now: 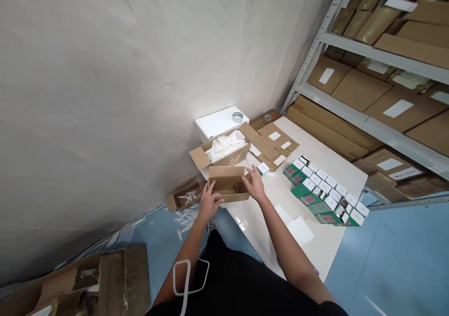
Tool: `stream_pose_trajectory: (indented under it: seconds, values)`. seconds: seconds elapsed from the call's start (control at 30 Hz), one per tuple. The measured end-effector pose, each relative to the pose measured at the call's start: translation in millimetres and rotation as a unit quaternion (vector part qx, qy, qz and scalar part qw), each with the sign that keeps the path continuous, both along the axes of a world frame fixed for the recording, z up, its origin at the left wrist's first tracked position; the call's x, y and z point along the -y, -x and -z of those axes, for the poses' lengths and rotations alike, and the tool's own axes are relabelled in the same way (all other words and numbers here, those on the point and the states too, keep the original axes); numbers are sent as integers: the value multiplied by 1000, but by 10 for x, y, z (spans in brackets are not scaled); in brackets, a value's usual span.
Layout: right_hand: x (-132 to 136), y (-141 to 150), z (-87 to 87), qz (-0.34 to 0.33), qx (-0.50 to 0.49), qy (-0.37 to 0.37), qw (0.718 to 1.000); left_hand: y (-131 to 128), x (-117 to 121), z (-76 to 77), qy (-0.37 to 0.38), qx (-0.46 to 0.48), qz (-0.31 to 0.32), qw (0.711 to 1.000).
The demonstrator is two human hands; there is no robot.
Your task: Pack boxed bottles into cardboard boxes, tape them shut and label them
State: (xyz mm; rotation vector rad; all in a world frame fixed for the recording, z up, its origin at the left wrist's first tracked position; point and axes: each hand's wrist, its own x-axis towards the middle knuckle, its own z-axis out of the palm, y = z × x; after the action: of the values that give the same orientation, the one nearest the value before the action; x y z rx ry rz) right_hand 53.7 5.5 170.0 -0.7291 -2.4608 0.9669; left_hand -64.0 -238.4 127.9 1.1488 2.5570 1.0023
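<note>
1. Brown cardboard forms the open box (229, 197), upright at the table's (271, 196) near left corner, between both hands; how fully the table supports it is unclear.
2. The left hand (209, 204) holds the near left rim, fingers spread over it. The right hand (256, 185) holds the right end, fingers bent around its edge. Each has a narrow hold on thin card; together they span the box widely.
3. The box could tip off the corner if pushed towards the body or if one hand let go early. Pressing inwards might bend its thin walls.
4. Just behind stands a carton (236, 158) filled with white wrapping (228, 146); its raised flaps could snag the box and hinder reaching past.
5. Beyond, a white block (215, 123) bears a tape roll (237, 116). Flattened card (269, 146) lies right of the carton.
6. Green packs (321, 207) stand in rows further right, near loose papers (300, 231).
7. Below left, a low carton (171, 202) and scattered white pieces (184, 222) crowd the floor (163, 248) near the foot (211, 224), a possible slipping hazard.
</note>
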Motion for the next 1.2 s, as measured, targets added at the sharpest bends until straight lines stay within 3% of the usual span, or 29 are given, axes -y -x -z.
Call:
stream_pose_trajectory:
  seconds: [0.1,0.2,0.47,0.63,0.8,0.97,1.07,1.2]
  values:
    - [2,514,-71,-38,24,7,999,160,52,23,4,7,14,1000]
    - [-10,1053,-22,-73,49,10,996,301,122,77,6,17,21,1000]
    - [-140,2385,410,-172,188,-24,967,553,238,208,6,41,74,996]
    - [-198,2944,594,-191,247,-26,950,687,271,254,3,51,83,995]
    - [-121,3116,642,-218,290,-59,930,826,288,263,-15,61,76,995]
    - [-52,3075,591,-228,263,-78,934,923,266,253,-21,64,87,994]
    - [-74,3030,538,-223,233,-71,944,966,246,251,-26,58,96,993]
    - [-156,2862,404,-194,102,-14,976,995,209,212,-25,42,104,993]
